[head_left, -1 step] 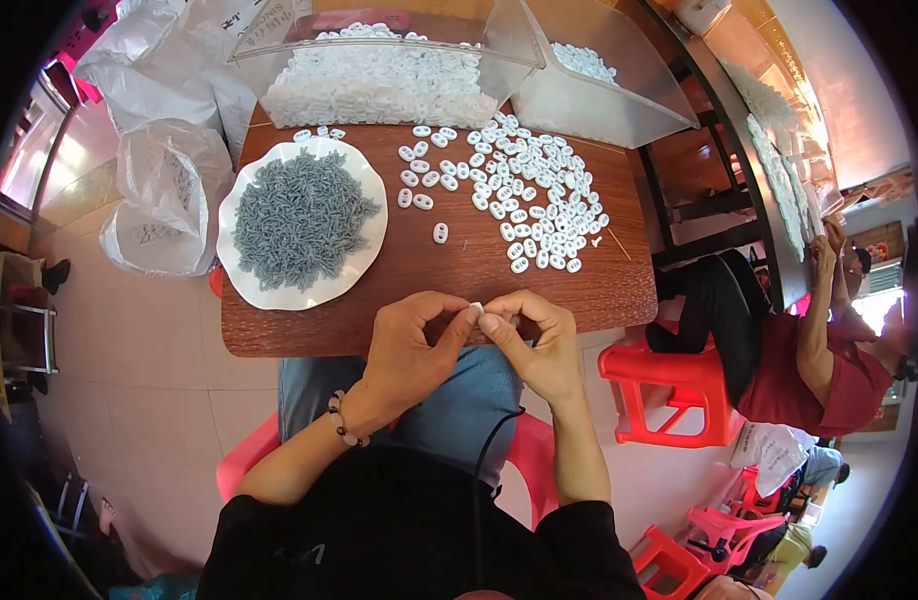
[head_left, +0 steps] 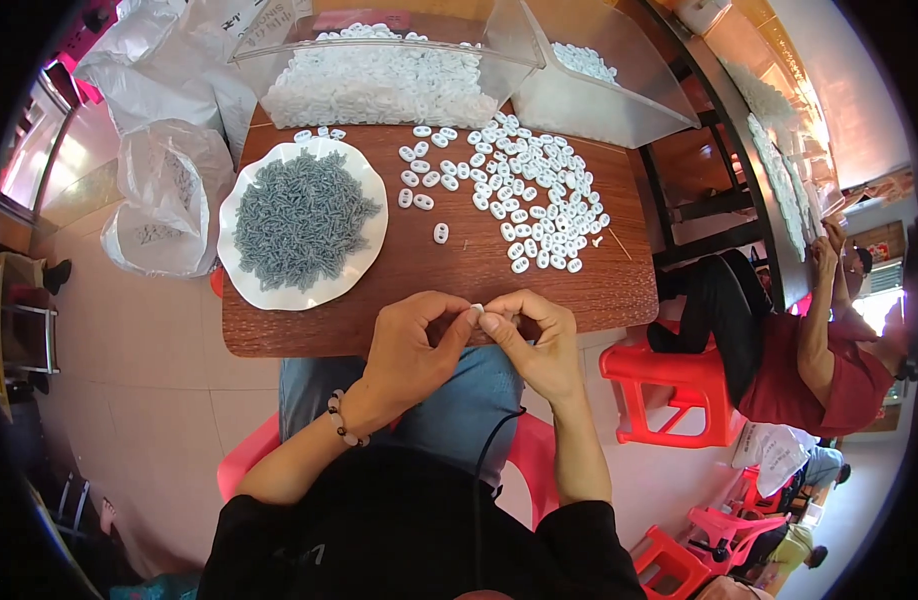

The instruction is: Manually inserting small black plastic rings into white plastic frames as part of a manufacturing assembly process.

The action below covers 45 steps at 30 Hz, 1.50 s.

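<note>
Head view: left hand (head_left: 409, 345), right hand (head_left: 544, 350): fingers (head_left: 505, 330) pinch small white piece (head_left: 477, 308); uneven pressure might shoot it loose.

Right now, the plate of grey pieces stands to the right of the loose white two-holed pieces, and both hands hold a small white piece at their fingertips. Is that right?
Not quite: the head view shows the plate of grey pieces to the left of the loose white two-holed pieces. The left hand and right hand do hold a small white piece.
</note>
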Available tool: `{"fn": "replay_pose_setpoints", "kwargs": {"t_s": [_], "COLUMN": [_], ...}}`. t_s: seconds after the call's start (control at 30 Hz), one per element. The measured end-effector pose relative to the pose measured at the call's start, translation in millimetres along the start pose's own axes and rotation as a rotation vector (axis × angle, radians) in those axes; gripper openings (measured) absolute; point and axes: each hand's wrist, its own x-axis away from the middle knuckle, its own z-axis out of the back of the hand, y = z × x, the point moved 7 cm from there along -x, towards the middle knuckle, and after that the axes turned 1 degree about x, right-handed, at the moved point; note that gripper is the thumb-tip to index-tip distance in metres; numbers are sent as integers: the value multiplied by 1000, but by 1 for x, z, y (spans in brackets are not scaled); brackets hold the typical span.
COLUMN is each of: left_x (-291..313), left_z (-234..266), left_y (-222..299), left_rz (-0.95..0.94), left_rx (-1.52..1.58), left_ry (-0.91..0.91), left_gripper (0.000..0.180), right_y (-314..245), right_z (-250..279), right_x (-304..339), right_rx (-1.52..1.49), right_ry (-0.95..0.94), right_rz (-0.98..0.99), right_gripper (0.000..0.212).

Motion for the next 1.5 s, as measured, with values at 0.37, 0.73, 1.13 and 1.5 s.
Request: {"fn": "replay_pose_setpoints", "kwargs": {"t_s": [0.37,0.73,1.13,1.5], "left_x": [-34,-61,-45,-13], "left_z": [-5,-21,-20,-21], "left_y": [18,4,10,28], "left_rz": [-304,-335,-372,-250], "left_rx": [-483,-873,-617,-379], "left_ry": [60,137,89,-45], "left_gripper": [12,13,7,6], "right_y": [12,15,18,-1], "right_z": [24,40,36,19], "right_x": [-5,-7,-6,3], "right_rx": [-157,-217,-256,-86], "right_ry": [35,107,110,139], "right_rz": [-101,-72,-81,-18], "right_gripper": [9,12,10,9]}}
